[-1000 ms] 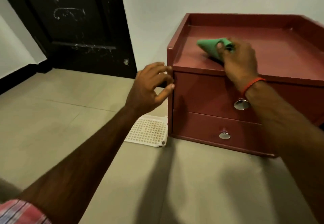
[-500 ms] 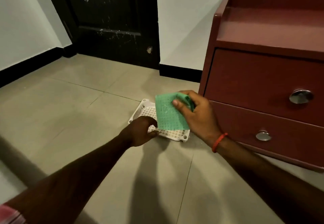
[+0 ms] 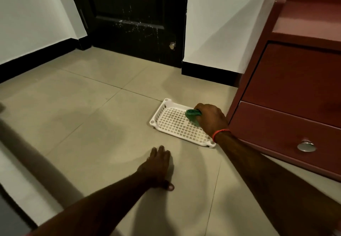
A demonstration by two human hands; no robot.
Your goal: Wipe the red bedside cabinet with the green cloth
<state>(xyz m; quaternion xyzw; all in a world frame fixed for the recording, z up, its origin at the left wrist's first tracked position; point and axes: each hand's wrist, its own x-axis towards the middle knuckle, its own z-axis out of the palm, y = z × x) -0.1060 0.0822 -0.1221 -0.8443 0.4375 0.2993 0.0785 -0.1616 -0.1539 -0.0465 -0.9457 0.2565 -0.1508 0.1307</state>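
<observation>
The red bedside cabinet (image 3: 295, 80) stands at the right, with two drawers and a round metal knob (image 3: 306, 146) on the lower one. My right hand (image 3: 212, 118) is closed around the bunched green cloth (image 3: 192, 115) and holds it down in the white perforated tray (image 3: 166, 123) on the floor, just left of the cabinet's base. My left hand (image 3: 156, 167) lies flat on the floor tiles in front of the tray, fingers spread, holding nothing.
A dark door (image 3: 132, 18) with white scuffs is set in the white wall behind. Black skirting (image 3: 208, 73) runs along the wall. Beige floor tiles (image 3: 73, 115) spread to the left. A blurred dark edge crosses the lower left corner.
My right hand has carried the green cloth from the cabinet's top down into the white tray. My left hand has dropped from near the cabinet's corner to rest flat on the floor.
</observation>
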